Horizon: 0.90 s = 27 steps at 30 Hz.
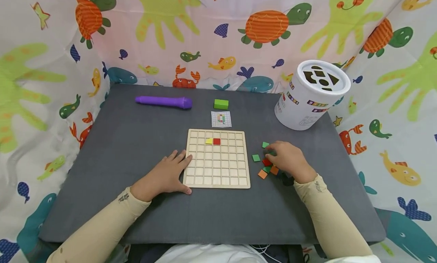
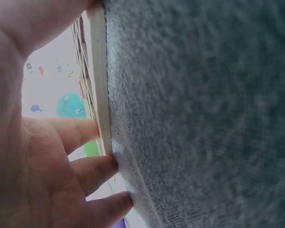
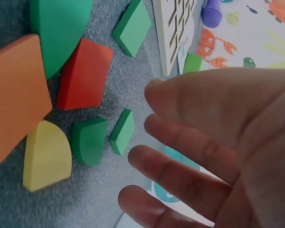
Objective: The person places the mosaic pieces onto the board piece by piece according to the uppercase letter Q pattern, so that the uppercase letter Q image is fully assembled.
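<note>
A wooden grid board (image 1: 216, 172) lies on the grey table, with a yellow tile (image 1: 209, 141) and a red tile (image 1: 216, 141) side by side in its upper cells. My left hand (image 1: 165, 176) rests against the board's left edge, its fingers spread and touching the rim. To the right of the board, my right hand (image 1: 290, 160) reaches over loose tiles, fingers slightly bent and holding nothing. In the right wrist view, a red tile (image 3: 85, 73), green tile (image 3: 133, 28), yellow rounded tile (image 3: 47, 156) and orange tile (image 3: 16, 92) lie near its fingertips.
Behind the board lie a small pattern card (image 1: 221, 119) and a green block (image 1: 221, 104). A purple stick (image 1: 164, 101) lies at the back left. At the back right stands a white tub (image 1: 300, 107) with shaped holes in its lid. Printed curtains surround the table.
</note>
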Available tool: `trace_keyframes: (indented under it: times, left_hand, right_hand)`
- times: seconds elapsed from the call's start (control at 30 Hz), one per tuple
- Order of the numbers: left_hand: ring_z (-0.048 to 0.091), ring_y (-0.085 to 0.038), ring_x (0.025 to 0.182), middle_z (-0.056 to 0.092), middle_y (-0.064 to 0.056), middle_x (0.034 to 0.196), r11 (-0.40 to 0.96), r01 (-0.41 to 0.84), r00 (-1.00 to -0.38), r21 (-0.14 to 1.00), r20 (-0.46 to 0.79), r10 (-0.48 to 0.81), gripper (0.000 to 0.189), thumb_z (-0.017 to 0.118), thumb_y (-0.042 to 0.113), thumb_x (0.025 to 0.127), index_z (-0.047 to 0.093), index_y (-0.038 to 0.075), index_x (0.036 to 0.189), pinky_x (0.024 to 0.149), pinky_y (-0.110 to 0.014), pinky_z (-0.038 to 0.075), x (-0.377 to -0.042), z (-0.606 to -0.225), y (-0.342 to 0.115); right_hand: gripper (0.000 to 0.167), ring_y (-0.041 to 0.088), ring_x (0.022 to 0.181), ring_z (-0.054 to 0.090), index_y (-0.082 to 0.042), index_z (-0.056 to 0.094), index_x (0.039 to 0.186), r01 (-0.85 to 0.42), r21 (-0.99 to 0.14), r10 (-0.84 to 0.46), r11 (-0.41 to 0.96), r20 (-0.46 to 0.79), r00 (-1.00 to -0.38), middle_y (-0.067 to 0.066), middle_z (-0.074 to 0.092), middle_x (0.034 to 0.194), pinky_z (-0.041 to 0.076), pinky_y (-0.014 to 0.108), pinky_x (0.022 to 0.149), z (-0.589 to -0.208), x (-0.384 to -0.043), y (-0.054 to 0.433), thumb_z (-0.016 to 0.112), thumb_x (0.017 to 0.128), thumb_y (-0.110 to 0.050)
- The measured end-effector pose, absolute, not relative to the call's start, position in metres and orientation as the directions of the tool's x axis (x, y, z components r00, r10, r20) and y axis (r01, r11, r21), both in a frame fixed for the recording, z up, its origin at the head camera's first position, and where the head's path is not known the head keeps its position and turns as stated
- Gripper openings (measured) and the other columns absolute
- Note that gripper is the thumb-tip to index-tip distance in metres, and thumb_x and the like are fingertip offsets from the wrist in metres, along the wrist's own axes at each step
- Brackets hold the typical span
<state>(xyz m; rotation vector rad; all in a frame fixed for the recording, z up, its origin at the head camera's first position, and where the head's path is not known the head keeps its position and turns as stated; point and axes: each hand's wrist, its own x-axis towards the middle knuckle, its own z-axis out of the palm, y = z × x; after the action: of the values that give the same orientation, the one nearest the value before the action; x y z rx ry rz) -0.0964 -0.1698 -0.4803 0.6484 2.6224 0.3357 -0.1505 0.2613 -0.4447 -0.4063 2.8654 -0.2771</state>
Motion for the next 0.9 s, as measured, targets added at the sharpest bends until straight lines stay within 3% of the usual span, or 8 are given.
trace_keyframes:
  times: [0.2,0.37,0.67,0.9]
  left_hand:
    - [0.012,-0.05,0.159,0.014,-0.021,0.176,0.862,0.394,-0.806,0.32,-0.33,0.491,0.126,0.085,0.072,0.078,0.026,0.012,0.171,0.121,-0.071,0.023,-0.092,-0.475,-0.167]
    - [0.013,-0.05,0.159,0.016,-0.021,0.175,0.854,0.404,-0.804,0.327,-0.318,0.502,0.126,0.085,0.072,0.077,0.027,0.011,0.171,0.121,-0.071,0.024,-0.092,-0.476,-0.164]
    - [0.014,-0.051,0.159,0.016,-0.022,0.175,0.857,0.398,-0.81,0.328,-0.313,0.496,0.125,0.085,0.071,0.078,0.027,0.011,0.171,0.121,-0.071,0.023,-0.093,-0.479,-0.168]
    - [0.015,-0.052,0.158,0.018,-0.023,0.175,0.856,0.391,-0.816,0.339,-0.303,0.493,0.124,0.087,0.069,0.078,0.029,0.01,0.17,0.121,-0.072,0.022,-0.093,-0.477,-0.171]
  right_hand:
    - [0.036,0.042,0.125,0.063,-0.01,0.077,0.133,-0.276,-0.169,-0.304,0.946,-0.171,-0.937,0.017,0.067,0.14,0.057,0.06,0.092,-0.451,-0.156,0.259,0.073,0.102,-0.027]
    - [0.027,0.042,0.122,0.064,-0.009,0.081,0.126,-0.266,-0.156,-0.288,0.951,-0.145,-0.946,0.017,0.069,0.136,0.059,0.059,0.087,-0.453,-0.159,0.261,0.072,0.101,-0.018]
    - [0.021,0.032,0.108,0.072,-0.019,0.086,0.115,-0.26,-0.173,-0.278,0.95,-0.084,-0.957,0.009,0.075,0.126,0.061,0.051,0.072,-0.459,-0.165,0.269,0.077,0.097,-0.011]
    - [0.016,0.025,0.091,0.072,-0.018,0.086,0.111,-0.209,-0.229,-0.232,0.951,-0.078,-0.97,0.007,0.078,0.113,0.059,0.045,0.065,-0.464,-0.165,0.276,0.082,0.096,-0.016]
